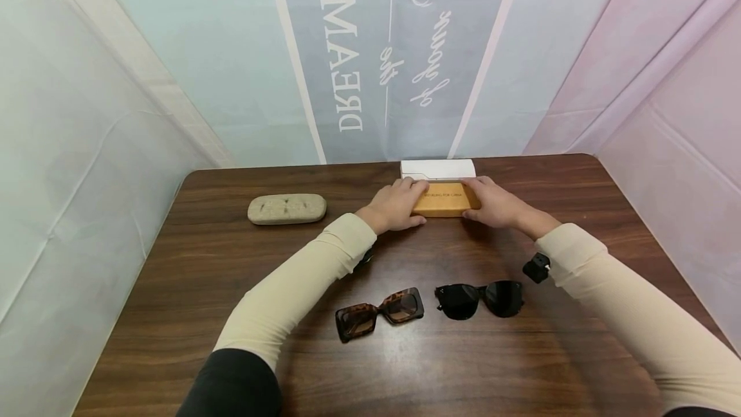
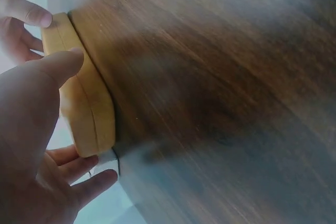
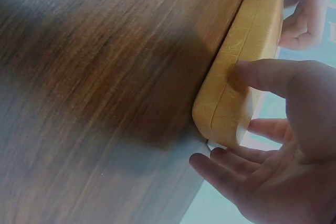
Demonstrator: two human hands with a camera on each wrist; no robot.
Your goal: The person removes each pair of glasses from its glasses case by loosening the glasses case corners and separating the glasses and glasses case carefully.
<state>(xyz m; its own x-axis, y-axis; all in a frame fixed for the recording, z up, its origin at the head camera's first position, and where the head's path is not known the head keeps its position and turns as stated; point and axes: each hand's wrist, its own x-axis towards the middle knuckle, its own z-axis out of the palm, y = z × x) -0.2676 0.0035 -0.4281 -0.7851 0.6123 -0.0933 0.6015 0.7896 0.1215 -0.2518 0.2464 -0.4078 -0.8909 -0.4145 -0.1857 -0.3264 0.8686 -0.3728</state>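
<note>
A yellow glasses case (image 1: pixel 446 201) with small printed lettering lies at the back of the table. My left hand (image 1: pixel 396 204) grips its left end, and my right hand (image 1: pixel 496 204) grips the right one. In the left wrist view, the left thumb lies along the front side of the case (image 2: pixel 86 95), with fingers around its end. The right wrist view shows the right thumb on the front of the case (image 3: pixel 231 85) and fingers at its far side and end. Directly behind stands a white case (image 1: pixel 437 168), partly hidden by the yellow one.
A beige patterned glasses case (image 1: pixel 287 209) rests at the back left. Nearer the front lie tortoiseshell sunglasses (image 1: pixel 379 314) and, to their right, black sunglasses (image 1: pixel 479 300). Cloth hangings (image 1: pixel 388 56) rise behind the wooden table (image 1: pixel 359 378) and at both sides.
</note>
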